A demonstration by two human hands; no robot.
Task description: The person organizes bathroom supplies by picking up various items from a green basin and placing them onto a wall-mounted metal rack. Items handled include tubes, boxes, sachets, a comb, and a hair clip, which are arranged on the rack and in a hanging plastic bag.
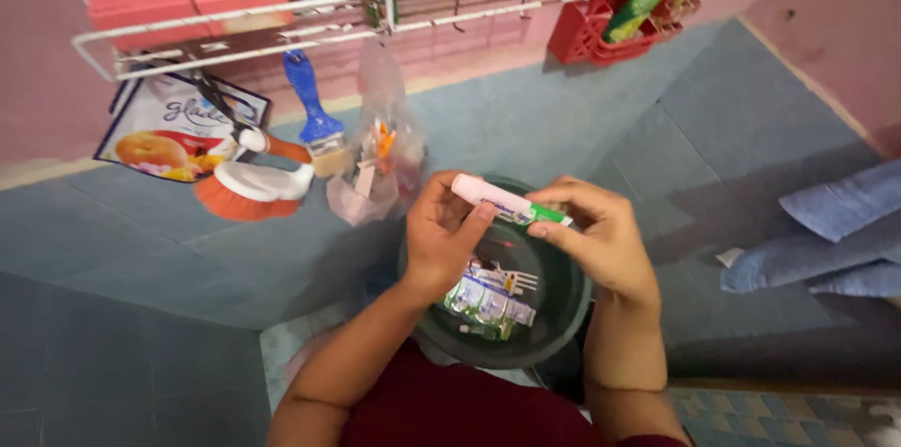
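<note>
Left hand (441,231) and right hand (601,236) each pinch one end of a pink-and-green tube (507,201), steadying it above a dark bowl (563,302) holding sachets (488,299).

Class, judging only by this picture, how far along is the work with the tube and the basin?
Done: small sachets already lie in the dark basin. In hand: the left hand and right hand both hold a pink and green tube above the basin, not yet set down. Left: a clear bag of small items hangs from the rack, untouched.
</note>
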